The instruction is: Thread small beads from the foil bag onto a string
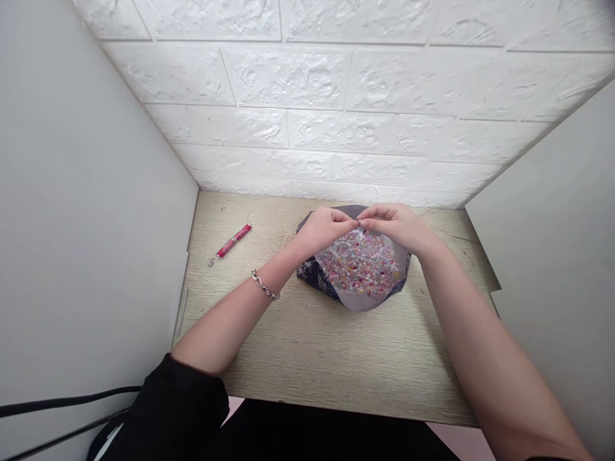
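Observation:
Over a cloth-lined container (362,303) heaped with small pink, white and yellow beads (360,266), my two hands meet fingertip to fingertip. My left hand (325,232) comes in from the left with thumb and index finger pinched together. Opposite it, my right hand (396,227) pinches at the same spot. What lies between the fingertips is too small to make out; a small dark speck shows just under them. The container has a grey inner cloth and a dark blue patterned outside (314,278). A silver chain bracelet (265,285) circles my left wrist.
A slim red stick-like item (233,241) with a silver middle band lies on the wooden table (307,358) at the left. Small shiny bits (210,262) are near its lower end. A white brick-patterned wall (317,77) stands behind, with pale panels on both sides.

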### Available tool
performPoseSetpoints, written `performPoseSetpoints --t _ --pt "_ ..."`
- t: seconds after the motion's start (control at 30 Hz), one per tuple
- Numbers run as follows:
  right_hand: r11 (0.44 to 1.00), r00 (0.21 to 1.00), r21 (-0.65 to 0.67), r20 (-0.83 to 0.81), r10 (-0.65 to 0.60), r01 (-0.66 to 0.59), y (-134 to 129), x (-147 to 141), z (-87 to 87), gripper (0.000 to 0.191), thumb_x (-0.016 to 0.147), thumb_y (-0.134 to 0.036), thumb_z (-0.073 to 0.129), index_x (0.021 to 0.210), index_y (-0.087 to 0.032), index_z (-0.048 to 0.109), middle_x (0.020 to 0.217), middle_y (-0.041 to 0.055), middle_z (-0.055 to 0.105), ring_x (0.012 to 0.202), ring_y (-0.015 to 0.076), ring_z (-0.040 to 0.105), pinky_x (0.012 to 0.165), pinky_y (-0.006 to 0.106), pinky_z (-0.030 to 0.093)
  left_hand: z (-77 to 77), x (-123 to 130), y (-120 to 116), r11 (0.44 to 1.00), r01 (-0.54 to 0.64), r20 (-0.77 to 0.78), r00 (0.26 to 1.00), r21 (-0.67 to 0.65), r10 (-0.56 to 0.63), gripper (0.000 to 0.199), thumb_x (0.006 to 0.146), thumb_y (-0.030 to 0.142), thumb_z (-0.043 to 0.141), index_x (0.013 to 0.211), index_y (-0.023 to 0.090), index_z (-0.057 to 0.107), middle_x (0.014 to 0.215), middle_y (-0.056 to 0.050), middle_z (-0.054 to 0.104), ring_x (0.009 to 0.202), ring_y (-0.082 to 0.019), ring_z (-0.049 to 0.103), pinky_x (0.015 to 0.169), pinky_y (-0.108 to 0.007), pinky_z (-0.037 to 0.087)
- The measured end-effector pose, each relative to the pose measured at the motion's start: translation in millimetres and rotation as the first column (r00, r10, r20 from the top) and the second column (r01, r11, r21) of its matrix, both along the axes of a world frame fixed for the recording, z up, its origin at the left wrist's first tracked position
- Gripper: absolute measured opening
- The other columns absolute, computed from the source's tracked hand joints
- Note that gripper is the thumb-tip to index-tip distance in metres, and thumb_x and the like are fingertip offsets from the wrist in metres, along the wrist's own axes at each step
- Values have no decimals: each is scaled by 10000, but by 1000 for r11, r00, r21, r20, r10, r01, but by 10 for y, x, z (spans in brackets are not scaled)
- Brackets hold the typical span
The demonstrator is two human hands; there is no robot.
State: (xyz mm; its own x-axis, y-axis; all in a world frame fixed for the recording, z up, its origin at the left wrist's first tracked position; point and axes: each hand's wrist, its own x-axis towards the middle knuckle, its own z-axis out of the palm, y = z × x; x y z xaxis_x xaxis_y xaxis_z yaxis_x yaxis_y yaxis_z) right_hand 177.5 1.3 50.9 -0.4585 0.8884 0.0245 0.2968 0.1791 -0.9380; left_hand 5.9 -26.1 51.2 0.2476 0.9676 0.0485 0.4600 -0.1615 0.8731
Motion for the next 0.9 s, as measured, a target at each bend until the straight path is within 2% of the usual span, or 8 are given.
performPoseSetpoints --t 0.47,0.9 --pt "1000 999 -16 -53 9 -9 7 10 -18 205 646 -299 650 759 -140 587 681 -1 565 662 100 498 634 245 371 -3 -4 -6 1000 -7 -1 1000 -1 7 354 689 435 475 647 127 644 493 43 279 454 -47 222 462 -230 169" --pt "1000 999 -2 -29 20 -20 6 -6 -19 215 651 -326 638 753 -146 578 642 -8 546 630 104 485 599 245 360 -1 3 -11 1000 -2 9 1000 -3 2 329 690 419 473 649 139 641 486 49 264 459 -51 208 467 -232 164"
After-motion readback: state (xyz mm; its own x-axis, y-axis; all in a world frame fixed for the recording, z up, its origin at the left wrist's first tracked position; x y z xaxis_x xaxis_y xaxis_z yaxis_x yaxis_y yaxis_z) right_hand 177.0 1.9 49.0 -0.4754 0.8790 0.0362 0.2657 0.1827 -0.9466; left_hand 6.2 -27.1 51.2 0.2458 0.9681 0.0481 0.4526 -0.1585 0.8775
